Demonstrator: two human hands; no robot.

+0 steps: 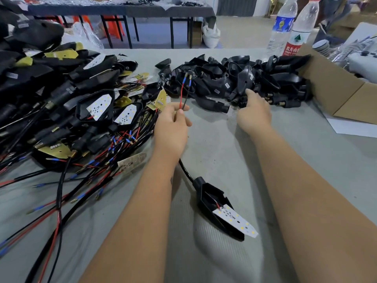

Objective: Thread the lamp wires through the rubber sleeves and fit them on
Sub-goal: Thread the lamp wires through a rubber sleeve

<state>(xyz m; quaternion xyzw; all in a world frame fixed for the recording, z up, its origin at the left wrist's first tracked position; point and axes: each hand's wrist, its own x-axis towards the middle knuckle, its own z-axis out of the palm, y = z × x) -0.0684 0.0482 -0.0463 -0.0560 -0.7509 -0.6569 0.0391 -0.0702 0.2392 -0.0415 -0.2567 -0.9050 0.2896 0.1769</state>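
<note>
My left hand (172, 124) pinches a red and a black lamp wire (184, 92), whose blue-capped ends stand up above the fingers. The cable runs under my wrist down to a black lamp housing (214, 203) with a white LED board, lying on the table between my forearms. My right hand (254, 110) reaches into the pile of black rubber sleeves (224, 78) at the far middle, and its fingers curl round one black sleeve (241, 99) at the pile's front edge.
A big heap of wired lamp housings and loose red and black wires (67, 111) covers the left side. A cardboard box (334, 86) stands at the right, with two water bottles (293, 27) behind the sleeve pile. The grey table (224, 144) lies between.
</note>
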